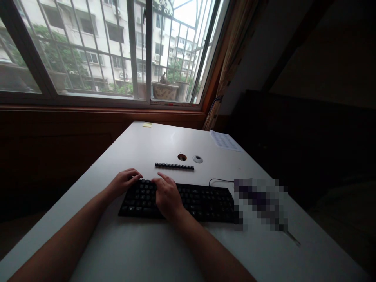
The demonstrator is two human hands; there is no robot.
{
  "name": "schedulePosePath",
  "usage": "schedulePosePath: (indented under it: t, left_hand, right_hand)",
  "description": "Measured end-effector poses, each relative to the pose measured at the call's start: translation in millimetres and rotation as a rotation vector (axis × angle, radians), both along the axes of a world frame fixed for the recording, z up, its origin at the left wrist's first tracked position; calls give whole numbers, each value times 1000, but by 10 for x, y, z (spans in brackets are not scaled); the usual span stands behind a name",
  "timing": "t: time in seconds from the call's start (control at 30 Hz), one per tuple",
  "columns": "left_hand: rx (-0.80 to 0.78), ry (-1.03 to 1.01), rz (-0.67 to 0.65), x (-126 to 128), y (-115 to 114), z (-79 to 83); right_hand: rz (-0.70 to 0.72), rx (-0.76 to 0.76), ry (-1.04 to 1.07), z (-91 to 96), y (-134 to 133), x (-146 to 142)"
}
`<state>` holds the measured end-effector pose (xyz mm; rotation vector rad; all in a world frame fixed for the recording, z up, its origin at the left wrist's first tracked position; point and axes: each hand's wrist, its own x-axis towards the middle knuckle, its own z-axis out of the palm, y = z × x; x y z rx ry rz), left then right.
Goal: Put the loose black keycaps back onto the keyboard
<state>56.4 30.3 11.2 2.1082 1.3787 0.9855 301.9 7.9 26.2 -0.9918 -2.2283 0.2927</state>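
Observation:
A black computer keyboard [202, 201] lies flat on the white desk in front of me. My left hand [125, 182] is closed at its back left corner, with fingertips bent down on the top edge of the keys. Over the left-middle keys is my right hand [167, 196], one finger stretched out past the back edge and another bent towards the top row. No object shows in it, and its palm side is hidden. Just behind the keyboard, a row of loose black keycaps [174, 166] stands in a line.
Behind the keycaps, the white desk [141, 147] has an uncovered cable hole [182, 157] and a round grey grommet [197, 159]. A printed sheet [225, 141] and yellow sticky notes [147, 125] lie farther back. A blurred-out item [260, 201] lies right of the keyboard, near a cable [220, 179].

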Motion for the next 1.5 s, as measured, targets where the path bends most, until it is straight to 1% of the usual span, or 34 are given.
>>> schedulePosePath:
  t: [0.17,0.23,0.33,0.43,0.53,0.6,0.77,0.87,0.97,1.17,1.5]
  left_hand:
    - [97,36,150,-77,88,-49]
    - [84,8,199,-93,118,-59]
    - [-4,-82,243,-93,143,-35]
    - [-111,-147,237,-74,177,7]
    - [-159,-123,215,-45,268,20]
    - [-137,-75,187,-22,371,16]
    - [-5,30,134,76,703,-4]
    - [-5,74,110,177,869,-40]
    - [-9,88,92,288,970,-74]
    - [-24,109,108,414,1042,-62]
    - [-20,133,122,433,1059,-56]
  right_hand:
    - [9,1,-5,-9,6,1]
    - [11,-1,-2,-12,7,2]
    - [11,-4,4,-19,9,0]
    - [7,-2,10,-30,13,-4]
    - [11,4,33,-23,15,-2]
    - [15,13,68,0,11,7]
    - [1,22,156,57,-5,56]
    - [-18,24,198,56,-4,84]
    - [-49,7,232,43,14,94]
    - [-86,-33,300,42,60,87]
    - [-89,-46,307,49,56,87]
